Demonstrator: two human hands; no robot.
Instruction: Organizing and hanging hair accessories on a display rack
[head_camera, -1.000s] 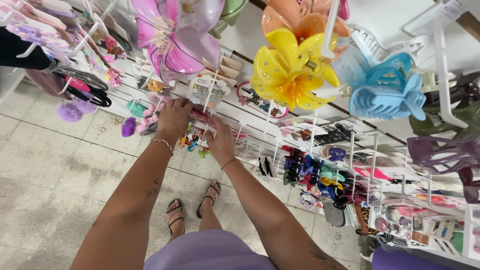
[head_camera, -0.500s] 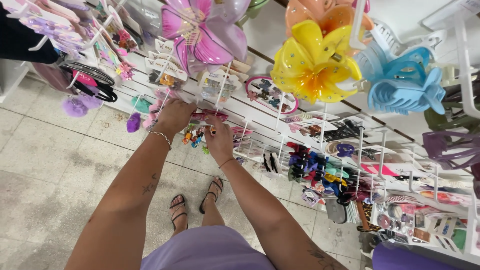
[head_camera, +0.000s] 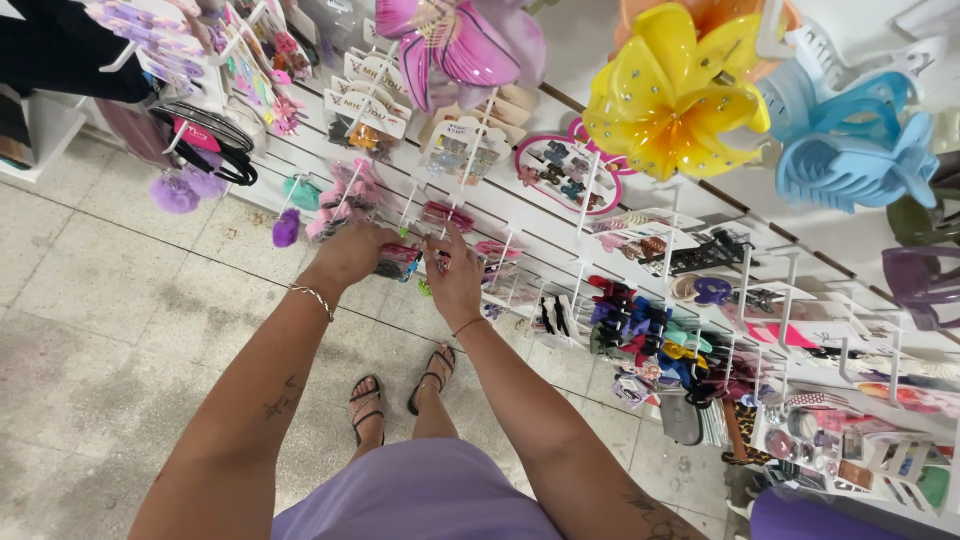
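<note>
I stand at a white display wall hung with hair accessories on hooks. My left hand (head_camera: 352, 254), with a thin bracelet at the wrist, is closed around a small clear packet of colourful clips (head_camera: 398, 262) hanging low on the wall. My right hand (head_camera: 456, 280) is just to its right, fingers reaching up to a hook (head_camera: 441, 236) with small packets. Both hands are close together and touch the goods.
Large flower claw clips hang above: pink (head_camera: 458, 42), yellow (head_camera: 672, 96), blue (head_camera: 850, 160). Black headbands (head_camera: 205, 135) and purple pompoms (head_camera: 178, 192) hang at left. Scrunchies and clips (head_camera: 640, 330) fill hooks at right. Tiled floor (head_camera: 90, 300) and my sandalled feet (head_camera: 400, 395) lie below.
The view has shifted so the wall sits higher and closer. Both hands have moved together lower on the wall; the left now grips a packet.
</note>
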